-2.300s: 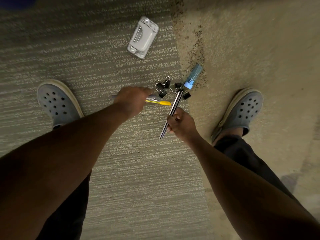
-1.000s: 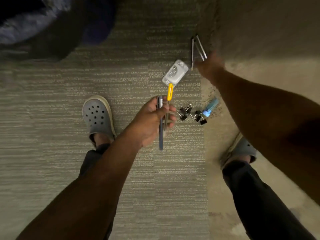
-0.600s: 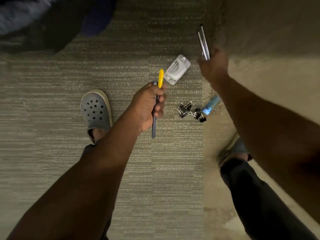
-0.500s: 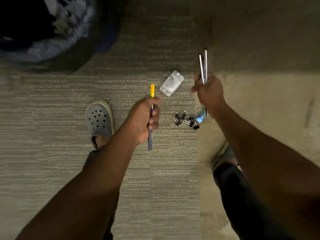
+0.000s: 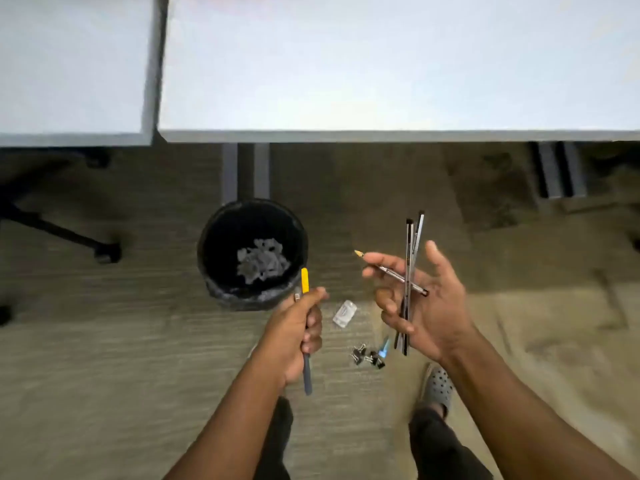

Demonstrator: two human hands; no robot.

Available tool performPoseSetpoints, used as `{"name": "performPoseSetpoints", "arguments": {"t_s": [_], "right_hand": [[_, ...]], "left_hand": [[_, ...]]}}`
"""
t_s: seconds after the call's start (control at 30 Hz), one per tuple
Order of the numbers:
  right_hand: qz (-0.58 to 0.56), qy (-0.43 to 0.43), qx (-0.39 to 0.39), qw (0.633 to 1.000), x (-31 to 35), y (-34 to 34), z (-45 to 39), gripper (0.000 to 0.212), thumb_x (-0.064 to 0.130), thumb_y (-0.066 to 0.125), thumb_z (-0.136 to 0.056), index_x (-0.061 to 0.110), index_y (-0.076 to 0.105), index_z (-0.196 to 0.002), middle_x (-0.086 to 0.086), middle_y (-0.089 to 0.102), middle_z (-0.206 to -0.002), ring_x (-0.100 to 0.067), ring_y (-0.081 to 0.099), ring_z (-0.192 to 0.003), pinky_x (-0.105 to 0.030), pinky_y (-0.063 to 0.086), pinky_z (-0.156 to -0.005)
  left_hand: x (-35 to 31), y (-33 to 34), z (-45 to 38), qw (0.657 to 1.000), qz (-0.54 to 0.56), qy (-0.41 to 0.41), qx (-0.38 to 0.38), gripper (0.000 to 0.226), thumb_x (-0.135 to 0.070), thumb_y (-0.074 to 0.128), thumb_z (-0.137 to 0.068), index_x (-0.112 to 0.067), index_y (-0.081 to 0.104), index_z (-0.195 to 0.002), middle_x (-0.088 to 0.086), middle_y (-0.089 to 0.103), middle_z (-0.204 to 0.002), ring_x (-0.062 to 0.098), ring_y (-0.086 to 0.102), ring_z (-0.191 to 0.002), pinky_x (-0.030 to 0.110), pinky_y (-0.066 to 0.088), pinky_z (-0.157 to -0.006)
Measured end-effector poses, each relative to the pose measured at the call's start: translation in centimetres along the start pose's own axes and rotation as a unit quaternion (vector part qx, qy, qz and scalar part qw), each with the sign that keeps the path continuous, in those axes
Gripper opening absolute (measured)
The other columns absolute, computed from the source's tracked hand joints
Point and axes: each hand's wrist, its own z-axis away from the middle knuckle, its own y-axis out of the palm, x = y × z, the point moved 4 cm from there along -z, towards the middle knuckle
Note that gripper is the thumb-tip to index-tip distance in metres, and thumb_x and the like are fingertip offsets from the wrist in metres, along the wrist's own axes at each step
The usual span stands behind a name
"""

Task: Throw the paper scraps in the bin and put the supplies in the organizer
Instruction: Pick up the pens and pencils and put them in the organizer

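Note:
My left hand grips a yellow pen and a dark pen together, tips pointing up. My right hand is palm up and holds several dark pencils; one pencil lies crosswise, pinched by the fingertips. Paper scraps lie at the bottom of the black bin just ahead of my left hand. On the carpet below my hands lie a white stapler, several black binder clips and a blue-capped item. No organizer is in view.
Two white tables fill the top, their front edge just beyond the bin. A table leg stands behind the bin. A chair base with castors is at the left. My grey shoe shows at lower right.
The view has risen from the floor to show the bin and tables. Both hands lifted with their pens and pencils; my right hand turned palm up and loosened around the pencils.

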Motion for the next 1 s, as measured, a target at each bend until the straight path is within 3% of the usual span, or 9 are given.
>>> {"name": "performPoseSetpoints", "arguments": {"t_s": [0.1, 0.2, 0.3, 0.37, 0.47, 0.63, 0.8, 0.93, 1.0], "right_hand": [[0.073, -0.016, -0.007, 0.997, 2.5, 8.6, 3.3, 0.055, 0.047, 0.038, -0.092, 0.008, 0.064, -0.121, -0.005, 0.061, -0.103, -0.01, 0.045, -0.053, -0.02, 0.018, -0.034], [0.168, -0.039, -0.025, 0.985, 3.4, 15.3, 5.8, 0.033, 0.03, 0.045, -0.094, 0.016, 0.071, -0.108, -0.001, 0.064, -0.099, -0.009, 0.045, -0.053, -0.023, 0.016, -0.035], [0.15, -0.056, -0.011, 0.987, 3.6, 19.9, 7.2, 0.047, 0.054, 0.046, -0.09, 0.015, 0.067, -0.104, -0.002, 0.065, -0.095, -0.009, 0.044, -0.051, -0.02, 0.019, -0.033], [0.135, -0.057, 0.014, 0.989, 3.8, 21.9, 7.8, 0.064, 0.071, 0.044, -0.081, 0.015, 0.063, -0.107, -0.001, 0.063, -0.092, -0.006, 0.043, -0.049, -0.018, 0.021, -0.033], [0.141, -0.062, 0.038, 0.987, 4.4, 24.1, 8.6, 0.05, 0.061, 0.054, -0.083, 0.016, 0.056, -0.105, -0.001, 0.062, -0.09, -0.006, 0.042, -0.048, -0.016, 0.024, -0.032], [0.187, -0.061, -0.007, 0.981, 5.6, 25.8, 7.9, 0.031, 0.033, 0.058, -0.092, 0.013, 0.048, -0.114, -0.003, 0.06, -0.08, -0.009, 0.042, -0.049, -0.016, 0.028, -0.035], [0.125, -0.029, -0.005, 0.992, 6.7, 27.3, 5.2, 0.018, 0.027, 0.053, -0.097, 0.01, 0.051, -0.104, -0.002, 0.054, -0.071, -0.007, 0.04, -0.048, -0.015, 0.032, -0.037], [0.178, -0.027, -0.016, 0.983, 8.6, 28.6, 2.4, 0.025, 0.029, 0.046, -0.101, 0.007, 0.056, -0.106, -0.003, 0.057, -0.069, -0.008, 0.043, -0.049, -0.015, 0.034, -0.037], [0.189, -0.029, -0.009, 0.981, 10.0, 29.2, 0.7, 0.028, 0.03, 0.042, -0.103, 0.006, 0.055, -0.106, -0.004, 0.059, -0.069, -0.009, 0.046, -0.049, -0.016, 0.035, -0.038]], "left_hand": [[-6.5, 1.1, 6.8, 0.995, -0.039, 0.065, 0.059, 0.029, -0.039, 0.064, -0.088, -0.012, 0.067, -0.1, -0.008, 0.04, -0.053, 0.003, 0.026, -0.036, 0.014, 0.016, -0.033], [-11.9, 2.0, 12.6, 0.984, -0.066, 0.122, 0.11, 0.027, -0.041, 0.063, -0.089, -0.015, 0.063, -0.085, -0.009, 0.05, -0.051, 0.001, 0.03, -0.035, 0.015, 0.019, -0.03], [-15.5, 1.9, 16.5, 0.978, -0.081, 0.14, 0.13, 0.022, -0.041, 0.068, -0.086, -0.021, 0.065, -0.076, -0.007, 0.051, -0.054, 0.003, 0.03, -0.035, 0.015, 0.021, -0.029], [-17.2, 1.6, 18.3, 0.978, -0.093, 0.139, 0.127, 0.019, -0.036, 0.067, -0.088, -0.017, 0.068, -0.089, -0.006, 0.053, -0.054, 0.003, 0.03, -0.036, 0.016, 0.021, -0.029], [-19.4, 1.3, 20.3, 0.973, -0.108, 0.158, 0.132, 0.024, -0.031, 0.067, -0.087, -0.008, 0.065, -0.095, -0.005, 0.056, -0.054, 0.002, 0.037, -0.035, 0.015, 0.023, -0.03], [-23.4, 0.4, 21.1, 0.962, -0.153, 0.209, 0.089, 0.026, -0.035, 0.071, -0.084, -0.01, 0.068, -0.083, -0.002, 0.042, -0.057, 0.007, 0.028, -0.042, 0.019, 0.023, -0.032], [-27.2, -0.3, 20.6, 0.959, -0.169, 0.219, 0.053, 0.047, -0.041, 0.077, -0.074, -0.001, 0.068, -0.098, -0.001, 0.05, -0.061, 0.006, 0.033, -0.04, 0.019, 0.027, -0.032], [-29.8, 0.5, 19.2, 0.956, -0.17, 0.24, 0.021, 0.044, -0.038, 0.079, -0.076, 0.0, 0.067, -0.095, 0.008, 0.064, -0.074, 0.005, 0.033, -0.034, 0.018, 0.026, -0.032], [-30.9, 1.2, 18.1, 0.954, -0.177, 0.24, 0.011, 0.033, -0.035, 0.079, -0.076, -0.006, 0.068, -0.086, 0.006, 0.065, -0.067, 0.004, 0.036, -0.032, 0.017, 0.026, -0.034]]}}
